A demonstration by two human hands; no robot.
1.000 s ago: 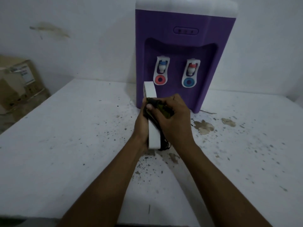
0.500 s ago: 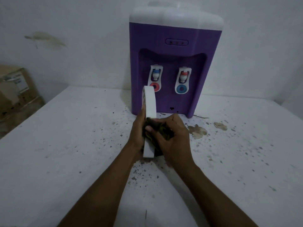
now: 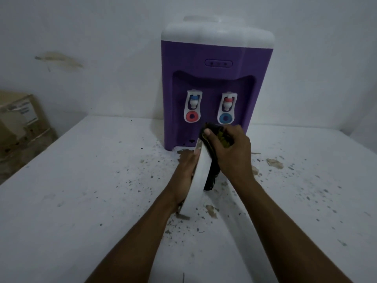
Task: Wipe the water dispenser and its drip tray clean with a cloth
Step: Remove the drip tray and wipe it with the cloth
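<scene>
One purple water dispenser (image 3: 216, 50) with a white top stands at the back of the white bench (image 3: 81, 190), against the wall, as I watch through the head camera from afar. The left hand (image 3: 183, 178) grips the one white drip tray (image 3: 199, 176) from its left side, holding it up on edge just in front of the dispenser, its lower end near the bench. The right hand (image 3: 232, 154) is clenched round a single dark cloth (image 3: 212, 174), pressing it to the tray's right face. I count two taps on the dispenser front: the left tap (image 3: 192, 108) with a red ring, the right tap (image 3: 226, 108) with a blue one. Above them sits one oval panel (image 3: 218, 63) with three small dots. One cardboard box (image 3: 20, 123) at far left carries a pale label, its writing too blurred for me to read. Dark specks and brown stains spatter the bench
</scene>
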